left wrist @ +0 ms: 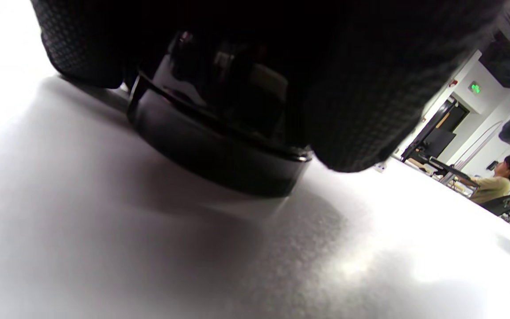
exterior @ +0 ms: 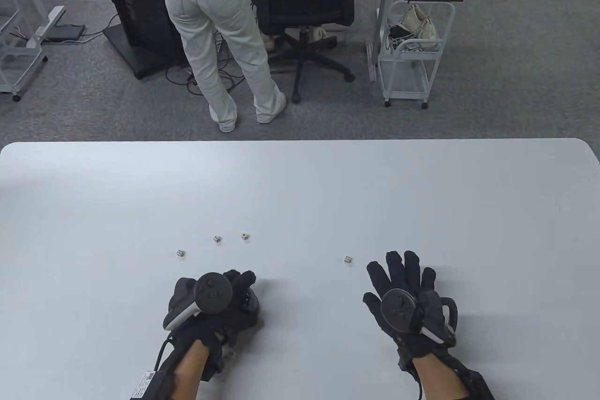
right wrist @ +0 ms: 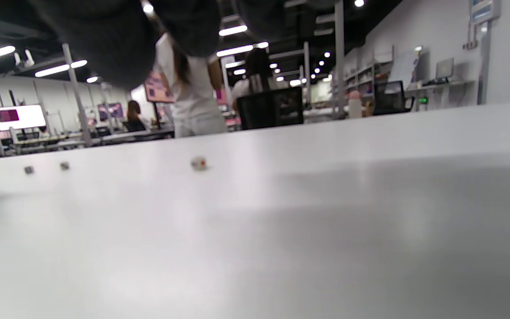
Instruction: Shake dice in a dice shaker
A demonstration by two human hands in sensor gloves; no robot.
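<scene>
Table view puts my left hand point(exterior: 213, 306) at the lower left of centre, curled over the black shaker point(exterior: 251, 304), which stands on the white table point(exterior: 300, 193). Left wrist view confirms it: the shaker's dark round base point(left wrist: 219, 164) sits flat on the surface with my gloved fingers point(left wrist: 361, 119) wrapped down its sides, so that hand grips the shaker. My right hand point(exterior: 412, 301) lies at the lower right, palm down, fingers spread apart and holding nothing; I cannot tell whether it touches the table. Four dice are out on the table above my hands: one point(exterior: 180, 253) furthest left, two more point(exterior: 216, 238) point(exterior: 244, 236) side by side a little higher, and a fourth point(exterior: 347, 259) apart from them, just left of my right fingertips. Right wrist view shows that nearest die point(right wrist: 198, 163) blurred, with two others point(right wrist: 64, 165) point(right wrist: 28, 169) smaller toward the left edge.
</scene>
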